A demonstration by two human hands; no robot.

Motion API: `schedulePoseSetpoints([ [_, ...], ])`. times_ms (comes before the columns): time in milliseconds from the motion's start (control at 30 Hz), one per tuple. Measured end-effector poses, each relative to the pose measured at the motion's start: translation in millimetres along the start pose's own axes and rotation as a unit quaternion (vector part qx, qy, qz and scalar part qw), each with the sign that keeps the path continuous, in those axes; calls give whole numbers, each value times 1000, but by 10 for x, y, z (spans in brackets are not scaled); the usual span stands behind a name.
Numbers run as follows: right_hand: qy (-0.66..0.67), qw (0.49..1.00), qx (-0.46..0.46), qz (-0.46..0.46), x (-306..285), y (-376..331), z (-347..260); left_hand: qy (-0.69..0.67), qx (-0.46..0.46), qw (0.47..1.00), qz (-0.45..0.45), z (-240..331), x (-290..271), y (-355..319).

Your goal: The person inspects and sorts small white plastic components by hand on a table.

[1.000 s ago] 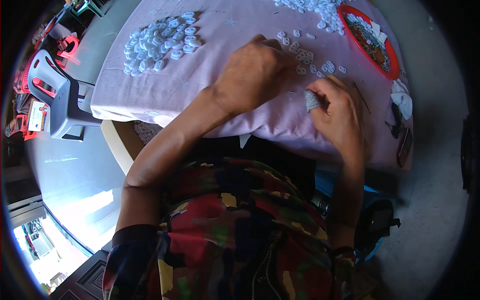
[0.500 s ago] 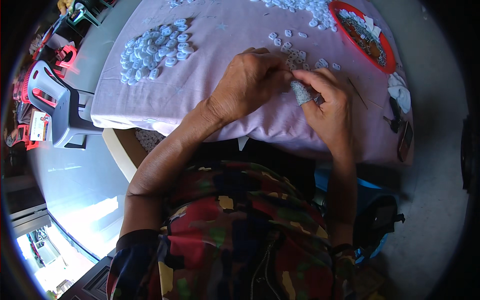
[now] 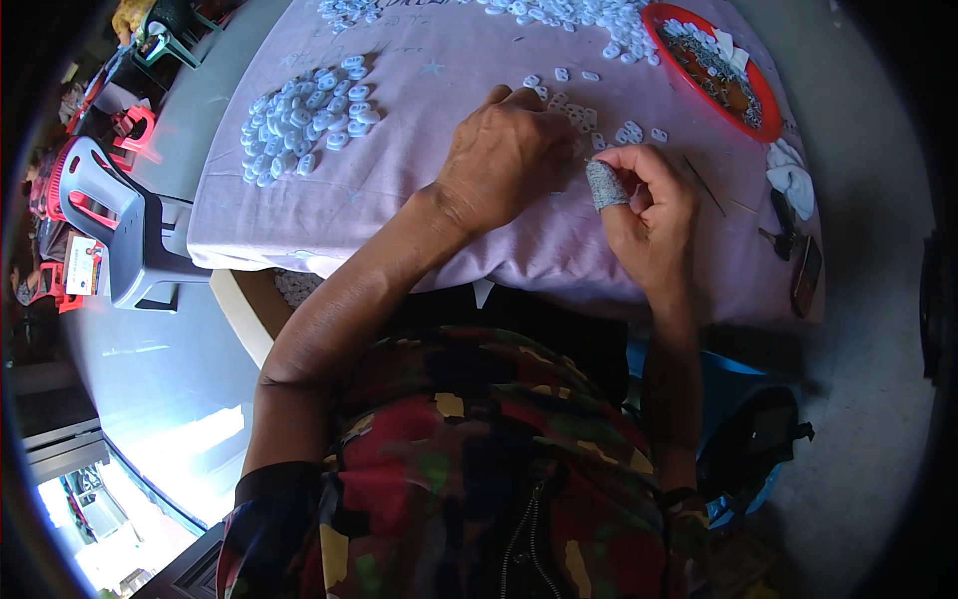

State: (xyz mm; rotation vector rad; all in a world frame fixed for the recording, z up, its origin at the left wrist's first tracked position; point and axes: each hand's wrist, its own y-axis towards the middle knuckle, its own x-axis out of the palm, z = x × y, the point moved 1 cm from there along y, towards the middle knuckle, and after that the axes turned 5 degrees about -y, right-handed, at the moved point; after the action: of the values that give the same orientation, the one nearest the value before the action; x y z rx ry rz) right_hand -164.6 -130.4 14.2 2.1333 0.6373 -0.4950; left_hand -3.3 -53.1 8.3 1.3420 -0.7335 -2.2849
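My left hand (image 3: pixel 512 150) is bent over the pink-clothed table, fingers curled down beside a loose group of small white plastic pieces (image 3: pixel 582 115). Its fingertips are in shadow and partly hidden, so what they hold cannot be seen. Just right of it, my right hand (image 3: pixel 654 205) has thumb and index finger drawn together in a pinch. A grey wrap (image 3: pixel 605 186) covers that thumb. Anything between those fingertips is too small to name. A narrow gap separates the two hands.
A heap of white oval pieces (image 3: pixel 299 122) lies left, another heap (image 3: pixel 589 15) at the far edge. At right are a red tray (image 3: pixel 769 122) of small metal parts, a thin dark rod (image 3: pixel 704 186), a white cloth (image 3: pixel 790 180), keys (image 3: pixel 783 225) and a phone (image 3: pixel 807 275).
My hands have come apart: the right has drawn slightly back from the left, opening a gap between their fingertips. The whole view has shifted slightly.
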Motion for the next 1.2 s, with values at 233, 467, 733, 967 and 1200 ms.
schedulePoseSetpoints([
  [233,27,999,35,19,8,-19,35,-95,-88,992,10,-17,-50,-59],
  [467,24,998,44,31,18,-26,20,-10,18,1000,-3,2,44,0],
  [733,31,998,48,30,28,-33,8,-341,-220,914,21,-14,-40,-94],
  [967,121,991,44,38,39,-53,18,-579,-303,757,12,118,-126,-106],
  [1200,99,992,68,-31,10,-78,-18,-604,-312,732,-46,79,-113,-167],
])
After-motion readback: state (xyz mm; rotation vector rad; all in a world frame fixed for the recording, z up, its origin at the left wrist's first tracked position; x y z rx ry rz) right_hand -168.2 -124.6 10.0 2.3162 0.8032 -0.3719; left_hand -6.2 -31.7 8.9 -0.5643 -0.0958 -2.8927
